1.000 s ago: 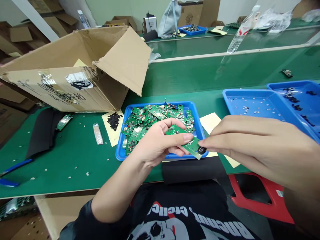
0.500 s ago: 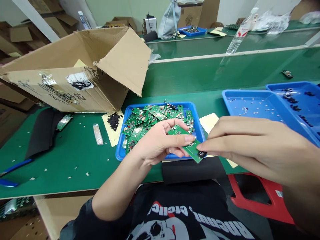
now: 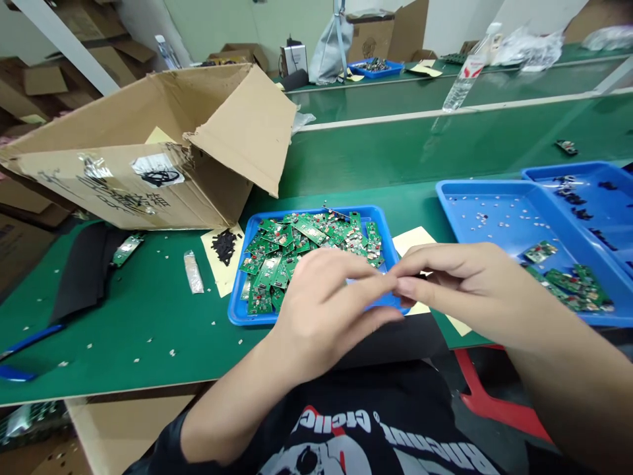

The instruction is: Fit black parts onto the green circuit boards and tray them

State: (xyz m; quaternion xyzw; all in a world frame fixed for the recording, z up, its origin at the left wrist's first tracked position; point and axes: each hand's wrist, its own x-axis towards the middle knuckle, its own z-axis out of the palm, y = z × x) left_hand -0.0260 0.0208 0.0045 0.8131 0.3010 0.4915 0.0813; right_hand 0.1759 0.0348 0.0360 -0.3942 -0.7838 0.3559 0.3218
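My left hand (image 3: 321, 307) is turned back-up in front of a blue tray (image 3: 236, 310) heaped with small green circuit boards (image 3: 297, 241). Its fingers are closed and meet the fingertips of my right hand (image 3: 459, 290), which is pinched. What they grip between them is hidden by the fingers. Both hands hover over the tray's near right corner and a yellow paper sheet (image 3: 415, 237).
A second blue tray (image 3: 448, 198) on the right holds several boards (image 3: 568, 284); a third tray (image 3: 593, 171) lies beyond it. An open cardboard box (image 3: 148, 145) lies on its side at left. Black parts on yellow paper (image 3: 225, 245), a black mat (image 3: 84, 270), a water bottle (image 3: 462, 72).
My left hand has rolled over, so the green board it held no longer shows. The two hands have drawn closer together. The view has shifted, revealing boards in the right tray.
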